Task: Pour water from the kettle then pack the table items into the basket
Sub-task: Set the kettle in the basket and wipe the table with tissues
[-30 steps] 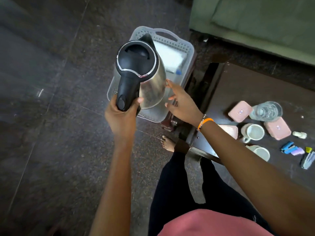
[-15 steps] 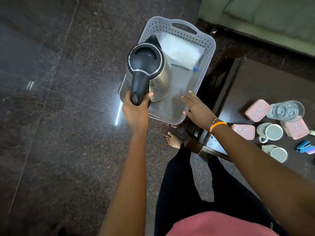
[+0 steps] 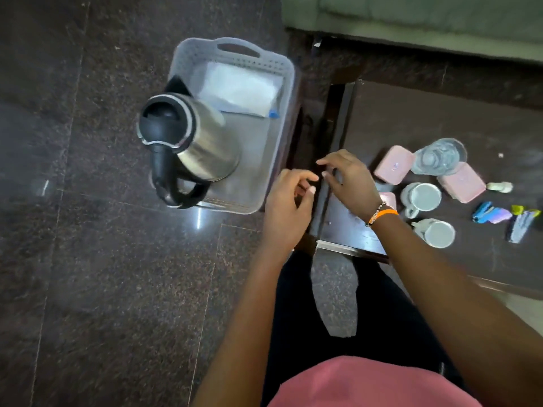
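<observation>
The steel kettle [image 3: 194,142] with its black lid and handle stands upright in the near left corner of the grey basket [image 3: 279,118], beside a white cloth [image 3: 241,89]. My left hand [image 3: 289,207] hovers right of the basket, fingers loosely curled and empty. My right hand [image 3: 348,177], with an orange wristband, is open above the dark table's [image 3: 411,113] left edge. On the table lie pink boxes [image 3: 393,164] [image 3: 461,182], a glass of water [image 3: 440,155] and two white mugs [image 3: 421,196] [image 3: 437,232].
Small blue, purple and yellow items [image 3: 490,214] and a tiny white bottle [image 3: 501,187] lie at the table's right. A green sofa [image 3: 411,19] runs along the top. The basket rests on a low dark stand over polished stone floor [image 3: 88,259]. My legs are below.
My left hand set the kettle down in the basket and let go of its handle. Both hands have drawn back toward the table's left edge.
</observation>
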`<move>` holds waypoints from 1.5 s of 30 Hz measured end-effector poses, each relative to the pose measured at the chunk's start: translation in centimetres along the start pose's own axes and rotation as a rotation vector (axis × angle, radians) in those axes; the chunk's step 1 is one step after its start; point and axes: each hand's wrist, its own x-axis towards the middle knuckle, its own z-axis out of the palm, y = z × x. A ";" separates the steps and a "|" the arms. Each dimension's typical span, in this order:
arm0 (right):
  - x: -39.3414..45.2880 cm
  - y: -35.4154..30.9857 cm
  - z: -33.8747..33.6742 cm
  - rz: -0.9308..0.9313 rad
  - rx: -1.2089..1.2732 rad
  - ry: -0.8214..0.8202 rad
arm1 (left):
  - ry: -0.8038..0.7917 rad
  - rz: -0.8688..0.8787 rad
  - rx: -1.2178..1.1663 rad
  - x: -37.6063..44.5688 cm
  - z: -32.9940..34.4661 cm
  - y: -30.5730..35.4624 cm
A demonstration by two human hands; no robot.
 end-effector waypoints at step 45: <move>-6.1 32.2 -21.2 0.656 -0.058 0.140 | -0.266 -0.381 0.075 4.0 35.1 11.4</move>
